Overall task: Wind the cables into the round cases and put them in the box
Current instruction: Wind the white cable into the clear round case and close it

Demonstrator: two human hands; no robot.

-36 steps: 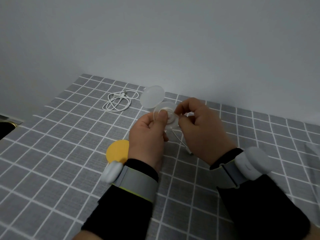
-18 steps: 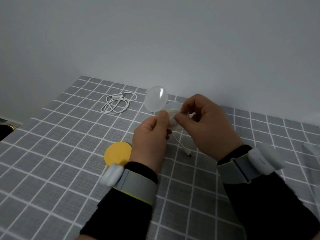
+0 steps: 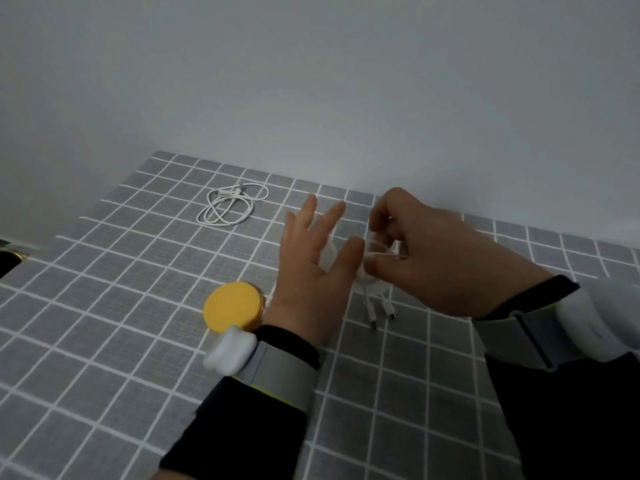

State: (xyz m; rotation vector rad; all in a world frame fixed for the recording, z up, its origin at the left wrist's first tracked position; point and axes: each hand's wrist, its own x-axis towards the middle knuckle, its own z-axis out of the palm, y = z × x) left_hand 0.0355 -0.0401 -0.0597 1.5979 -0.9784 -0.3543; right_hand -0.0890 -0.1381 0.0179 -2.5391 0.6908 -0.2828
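My right hand pinches a clear round case just above the checked tablecloth. A white cable is wound in the case, and its two plugs hang out below. My left hand is beside the case with its fingers spread and its thumb against the rim; motion blurs it. The clear lid shows faintly between those fingers. A yellow round case lies shut by my left wrist. A second white cable lies loosely coiled at the back left. No box is in view.
The grey checked tablecloth ends at a wall behind and at an edge on the left. A dark object with a gold rim sits past that left edge.
My left hand has let go of the clear case and spread its fingers. The raised lid has come down behind that hand. Both cable plugs now hang below the case.
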